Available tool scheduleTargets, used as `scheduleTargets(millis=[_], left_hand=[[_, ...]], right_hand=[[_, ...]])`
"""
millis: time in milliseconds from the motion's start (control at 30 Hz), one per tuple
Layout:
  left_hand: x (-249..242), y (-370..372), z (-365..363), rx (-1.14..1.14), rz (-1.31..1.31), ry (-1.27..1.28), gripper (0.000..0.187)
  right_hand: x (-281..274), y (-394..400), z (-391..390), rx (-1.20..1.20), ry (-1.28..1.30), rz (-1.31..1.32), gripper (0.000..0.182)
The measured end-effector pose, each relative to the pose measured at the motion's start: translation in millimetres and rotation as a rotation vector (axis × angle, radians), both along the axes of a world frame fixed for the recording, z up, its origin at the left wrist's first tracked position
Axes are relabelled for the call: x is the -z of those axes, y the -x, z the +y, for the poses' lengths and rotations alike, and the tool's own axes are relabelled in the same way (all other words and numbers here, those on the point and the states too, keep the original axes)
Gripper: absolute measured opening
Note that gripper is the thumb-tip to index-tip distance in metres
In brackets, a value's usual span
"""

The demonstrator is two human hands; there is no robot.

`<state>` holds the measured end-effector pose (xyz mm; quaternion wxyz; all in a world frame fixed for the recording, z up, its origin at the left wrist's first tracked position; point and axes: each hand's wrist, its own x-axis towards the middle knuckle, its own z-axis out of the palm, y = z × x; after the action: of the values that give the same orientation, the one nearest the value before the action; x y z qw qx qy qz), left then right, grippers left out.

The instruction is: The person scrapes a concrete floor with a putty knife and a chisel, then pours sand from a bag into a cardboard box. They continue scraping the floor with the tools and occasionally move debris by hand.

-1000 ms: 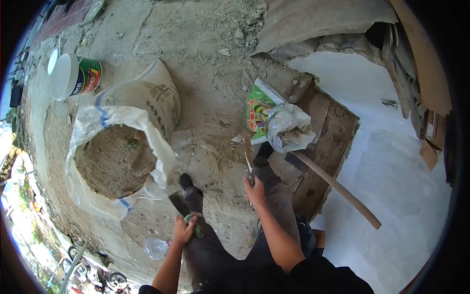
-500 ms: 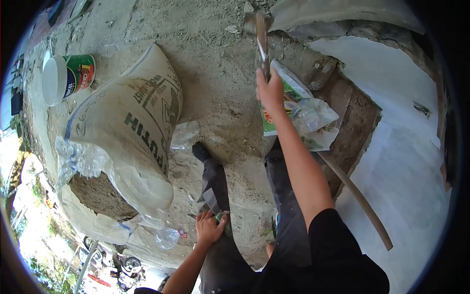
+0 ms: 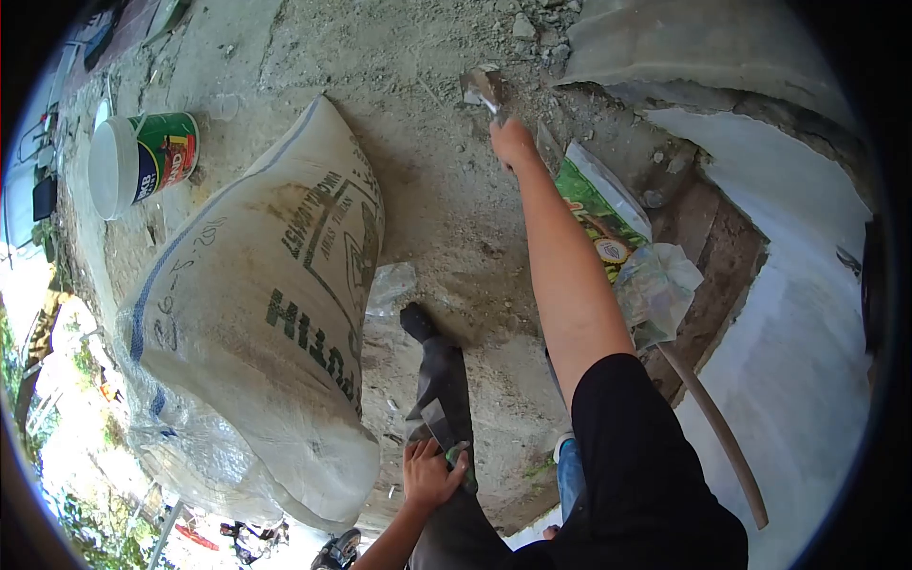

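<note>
My right hand [image 3: 514, 144] is stretched far forward, closed round the handle of a metal-bladed trowel [image 3: 484, 87], whose blade touches or hangs just above the gritty ground. On my dark-trousered leg rests my left hand [image 3: 433, 477], wrapped round the green handle of a flat metal scraper [image 3: 438, 421]. Left of my leg stands a big white woven sack [image 3: 256, 313] with dark print. A green printed bag [image 3: 608, 211] lies right of my right forearm, with crumpled clear plastic [image 3: 657, 290] over its lower end.
A white bucket [image 3: 114, 169] with a green label lies on its side at the upper left. A curved brown pole [image 3: 727, 442] leans over the pale wall surface [image 3: 788, 380] at right. Beside my left foot is clear plastic [image 3: 390, 287]. Rubble [image 3: 524, 27] lies at the top.
My right hand has reached farther forward and lowered the trowel toward the ground. The view has shifted, so the sack looks larger and its open mouth is no longer visible.
</note>
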<state>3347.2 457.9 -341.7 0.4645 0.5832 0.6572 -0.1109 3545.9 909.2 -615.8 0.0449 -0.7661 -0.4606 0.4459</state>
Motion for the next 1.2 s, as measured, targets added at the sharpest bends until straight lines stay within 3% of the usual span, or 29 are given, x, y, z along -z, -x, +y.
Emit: scheduleTargets(millis=[133, 367, 433, 500, 633, 733, 833, 967, 1033, 1133, 1200], left_hand=[[-2, -8, 3, -0.003, -0.012, -0.015, 0.046], [-6, -15, -3, 0.036, 0.010, 0.061, 0.045], [-2, -13, -11, 0.056, 0.027, 0.025, 0.044], [0, -12, -18, 0.049, 0.017, 0.019, 0.044], [0, -13, -22, 0.036, 0.026, 0.014, 0.043], [-1, -15, -25, 0.029, 0.038, 0.026, 0.041], [-3, -17, -29, 0.029, 0.044, 0.039, 0.040], [-2, -19, -35, 0.034, 0.060, 0.016, 0.040], [-5, -18, -33, -0.013, 0.021, -0.007, 0.044], [-4, -18, -34, -0.008, 0.038, -0.010, 0.044], [-5, -18, -33, -0.013, 0.037, -0.008, 0.044]], right_hand=[[6, 10, -56, 0.014, 0.089, 0.028, 0.043], [-9, 10, -80, 0.169, 0.293, 0.113, 0.041], [4, 5, -88, 0.180, 0.298, 0.113, 0.049], [17, 1, -98, -0.084, 0.407, 0.080, 0.051], [37, 2, -127, -0.051, 0.490, 0.053, 0.043], [46, 9, -148, -0.448, 0.504, -0.053, 0.036], [64, 14, -179, -0.521, 0.498, -0.093, 0.033], [103, -16, -237, 0.399, 0.913, 0.367, 0.023], [88, -8, -252, 0.637, 1.009, 0.478, 0.024], [27, 17, -255, 0.487, 0.916, 0.316, 0.038], [-22, 31, -253, 0.333, 0.538, 0.089, 0.036]])
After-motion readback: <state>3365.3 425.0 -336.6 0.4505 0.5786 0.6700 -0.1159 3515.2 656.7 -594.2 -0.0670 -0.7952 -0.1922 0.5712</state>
